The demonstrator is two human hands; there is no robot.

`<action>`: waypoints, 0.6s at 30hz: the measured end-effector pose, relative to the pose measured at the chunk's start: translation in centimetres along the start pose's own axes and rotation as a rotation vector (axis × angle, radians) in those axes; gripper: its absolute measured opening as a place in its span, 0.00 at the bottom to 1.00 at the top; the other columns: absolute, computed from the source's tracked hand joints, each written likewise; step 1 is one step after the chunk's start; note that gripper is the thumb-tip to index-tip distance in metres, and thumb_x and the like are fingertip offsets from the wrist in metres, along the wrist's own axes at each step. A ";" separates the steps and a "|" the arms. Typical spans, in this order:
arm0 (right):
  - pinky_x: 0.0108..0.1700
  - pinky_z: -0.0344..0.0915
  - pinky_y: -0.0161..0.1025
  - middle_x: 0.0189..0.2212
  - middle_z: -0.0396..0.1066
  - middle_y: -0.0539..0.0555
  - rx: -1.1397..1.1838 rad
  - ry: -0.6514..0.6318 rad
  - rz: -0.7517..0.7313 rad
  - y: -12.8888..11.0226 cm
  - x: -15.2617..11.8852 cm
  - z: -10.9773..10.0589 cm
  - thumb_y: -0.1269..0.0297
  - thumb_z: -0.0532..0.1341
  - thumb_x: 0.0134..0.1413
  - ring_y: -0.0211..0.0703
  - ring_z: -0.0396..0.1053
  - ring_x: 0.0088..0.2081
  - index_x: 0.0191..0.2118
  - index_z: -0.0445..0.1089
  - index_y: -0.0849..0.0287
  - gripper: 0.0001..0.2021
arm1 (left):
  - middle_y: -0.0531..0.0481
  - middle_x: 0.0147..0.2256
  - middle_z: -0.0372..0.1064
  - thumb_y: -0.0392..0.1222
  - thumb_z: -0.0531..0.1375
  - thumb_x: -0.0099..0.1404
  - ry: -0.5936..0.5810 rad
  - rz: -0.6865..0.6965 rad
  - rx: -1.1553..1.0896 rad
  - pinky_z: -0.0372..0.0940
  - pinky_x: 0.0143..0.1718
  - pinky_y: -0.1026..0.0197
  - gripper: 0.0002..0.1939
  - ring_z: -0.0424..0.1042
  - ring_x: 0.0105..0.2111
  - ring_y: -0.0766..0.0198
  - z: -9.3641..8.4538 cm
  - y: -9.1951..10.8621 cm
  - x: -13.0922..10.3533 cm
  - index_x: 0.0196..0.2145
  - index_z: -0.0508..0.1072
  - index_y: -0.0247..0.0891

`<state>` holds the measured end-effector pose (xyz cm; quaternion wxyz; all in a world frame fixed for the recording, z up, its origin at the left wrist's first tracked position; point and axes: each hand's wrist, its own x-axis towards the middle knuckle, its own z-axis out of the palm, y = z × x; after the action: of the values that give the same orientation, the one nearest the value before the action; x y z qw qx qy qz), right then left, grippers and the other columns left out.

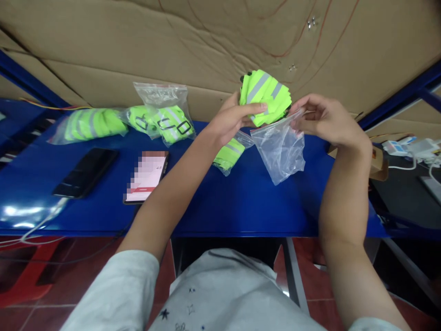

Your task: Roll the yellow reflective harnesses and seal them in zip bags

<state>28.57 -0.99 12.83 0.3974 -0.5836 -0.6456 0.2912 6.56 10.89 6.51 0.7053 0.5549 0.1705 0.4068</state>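
Folded neon yellow-green reflective straps (265, 97) with grey stripes are gripped in my left hand (231, 115), its thumb lying across the front. My right hand (324, 120) pinches the top edge of a clear zip bag (280, 147), which hangs just below and right of the straps. The bag looks flat, with nothing visible inside. Beneath my left wrist, a packed bag of yellow-green strap (229, 154) lies on the blue table, partly covered by my forearm.
Several bagged yellow-green straps (93, 124) lie along the back left of the blue table (220, 211). A black power bank (86, 172) with a white cable and a lit phone (146, 177) are at left. An open cardboard box (379, 163) and white adapters (418, 149) stand at right. Cardboard (138, 41) walls the back.
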 end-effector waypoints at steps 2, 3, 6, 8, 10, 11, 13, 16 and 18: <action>0.31 0.73 0.38 0.30 0.76 0.49 0.010 -0.013 -0.004 0.0 0.1 0.1 0.79 0.69 0.51 0.40 0.75 0.29 0.42 0.74 0.56 0.14 | 0.47 0.48 0.80 0.41 0.72 0.56 -0.007 0.009 0.018 0.72 0.59 0.47 0.24 0.78 0.56 0.47 0.0 0.1 0.0 0.50 0.74 0.39; 0.31 0.73 0.38 0.31 0.76 0.49 0.028 -0.026 0.004 0.1 0.1 0.2 0.80 0.68 0.50 0.41 0.76 0.29 0.42 0.73 0.55 0.15 | 0.48 0.48 0.80 0.40 0.73 0.55 -0.013 0.018 0.032 0.72 0.58 0.47 0.25 0.78 0.55 0.48 0.1 0.1 0.0 0.50 0.74 0.40; 0.29 0.74 0.37 0.32 0.79 0.48 0.091 -0.067 0.066 -0.1 0.1 0.5 0.79 0.67 0.52 0.41 0.78 0.28 0.44 0.69 0.54 0.16 | 0.50 0.48 0.80 0.38 0.77 0.50 -0.002 0.076 0.106 0.72 0.57 0.51 0.30 0.78 0.55 0.50 0.4 0.3 -0.2 0.49 0.74 0.42; 0.30 0.72 0.34 0.31 0.80 0.47 0.114 -0.063 0.107 -0.4 0.0 0.6 0.80 0.66 0.55 0.39 0.78 0.28 0.45 0.68 0.54 0.16 | 0.52 0.48 0.80 0.37 0.78 0.47 0.029 0.111 0.147 0.72 0.57 0.52 0.31 0.77 0.55 0.50 0.6 0.6 -0.3 0.48 0.74 0.44; 0.30 0.72 0.33 0.29 0.80 0.46 0.130 -0.022 0.122 -0.7 -0.1 0.7 0.81 0.65 0.57 0.38 0.78 0.26 0.46 0.67 0.55 0.16 | 0.52 0.47 0.80 0.38 0.79 0.47 0.042 0.113 0.155 0.73 0.56 0.53 0.31 0.77 0.55 0.51 0.7 0.9 -0.4 0.48 0.74 0.45; 0.29 0.71 0.33 0.28 0.80 0.47 0.132 0.008 0.128 -0.8 -0.1 0.7 0.81 0.65 0.57 0.38 0.78 0.26 0.46 0.68 0.55 0.16 | 0.52 0.48 0.80 0.39 0.79 0.48 0.036 0.098 0.149 0.73 0.55 0.53 0.31 0.78 0.54 0.52 0.7 1.0 -0.5 0.49 0.74 0.45; 0.27 0.70 0.33 0.25 0.79 0.48 0.116 0.095 0.141 -1.0 0.1 0.8 0.80 0.65 0.59 0.39 0.77 0.23 0.46 0.70 0.57 0.13 | 0.51 0.48 0.79 0.41 0.78 0.50 0.018 0.054 0.158 0.75 0.51 0.53 0.31 0.79 0.52 0.52 0.8 1.3 -0.8 0.50 0.73 0.44; 0.24 0.65 0.32 0.17 0.73 0.45 0.078 0.264 0.129 -0.9 0.5 0.9 0.80 0.66 0.61 0.35 0.72 0.18 0.43 0.73 0.60 0.09 | 0.51 0.44 0.80 0.42 0.78 0.49 0.036 -0.014 0.232 0.74 0.47 0.54 0.31 0.81 0.47 0.52 1.3 1.5 -1.1 0.50 0.73 0.43; 0.26 0.66 0.32 0.16 0.71 0.45 0.112 0.286 0.155 -0.9 0.7 1.1 0.80 0.66 0.62 0.33 0.71 0.18 0.43 0.74 0.60 0.09 | 0.50 0.44 0.80 0.41 0.78 0.49 0.060 -0.057 0.227 0.74 0.49 0.53 0.31 0.81 0.46 0.52 1.7 1.3 -1.3 0.49 0.73 0.42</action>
<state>27.17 -0.30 13.14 0.4934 -0.6442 -0.5182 0.2704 6.48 8.86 8.04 0.6437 0.6137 0.2525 0.3810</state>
